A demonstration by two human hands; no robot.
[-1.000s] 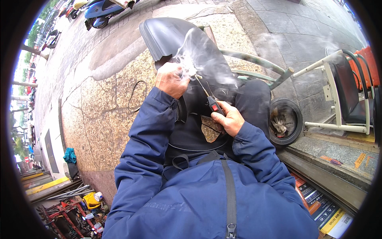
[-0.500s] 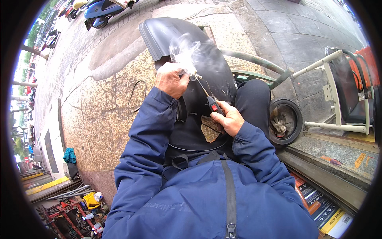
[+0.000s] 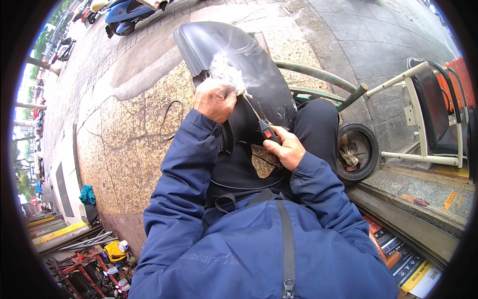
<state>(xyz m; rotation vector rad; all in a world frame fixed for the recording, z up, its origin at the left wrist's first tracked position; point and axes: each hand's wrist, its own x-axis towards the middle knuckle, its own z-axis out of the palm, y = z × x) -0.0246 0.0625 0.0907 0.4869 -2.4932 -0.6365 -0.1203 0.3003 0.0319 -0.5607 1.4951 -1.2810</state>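
Note:
A curved black plastic panel (image 3: 269,84) rests over my legs, with white smoke rising from it. My right hand (image 3: 285,148) is closed round a hot tool's black handle (image 3: 266,128) with a red switch; its thin metal shaft runs up-left to the smoking spot beside my left fingertips. My left hand (image 3: 213,99) is closed at that spot on the panel's left part, around something small, partly hidden by smoke, that I cannot make out.
A green metal frame (image 3: 318,74) stands behind the panel. Right are a tyre (image 3: 367,154) and a padded metal chair (image 3: 433,119). A looped cord (image 3: 169,109) lies left on the pavement, red tools (image 3: 82,274) lower left, a blue scooter (image 3: 122,17) farther back.
The smoke has thinned and shifted, showing more of the panel's right part. Both hands and the tool have stayed in nearly the same place.

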